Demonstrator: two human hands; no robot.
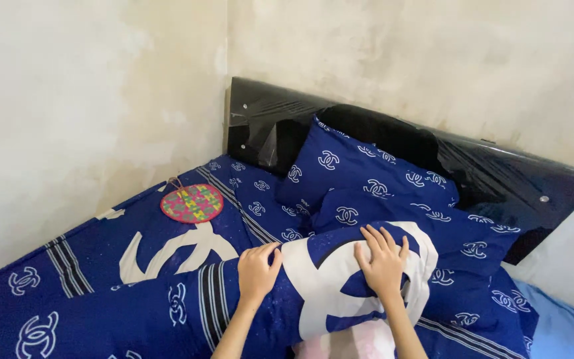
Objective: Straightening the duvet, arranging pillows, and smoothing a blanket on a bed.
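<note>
Hands first, nearest the camera: the left hand (258, 269) lies on the near end of a long blue-and-white bolster pillow (320, 292), fingers curled loosely over its top edge, gripping nothing tightly so far as can be told. The right hand (383, 262) rests flat and spread on the bolster's far end, palm down, fingers open — pressing rather than grasping. The bolster lies across the blue patterned bedsheet (101, 299), and a pale pink cloth (350, 342) shows just under its near side.

Just beyond the bolster, touching it, lies a flat blue patterned pillow (460, 239), and behind that a second blue patterned pillow (360, 166) leans tilted against the glossy black headboard (519, 179), which is wrapped in clear plastic film. To the left, well apart from the hands, a round woven fan in pink, green and yellow (192, 203) sits on the sheet near the stained cream wall (68, 100).

Judging from the loose hold, the bolster could roll toward the person off the bed's edge, since neither hand clasps it — and a shove could tip the leaning pillow.
</note>
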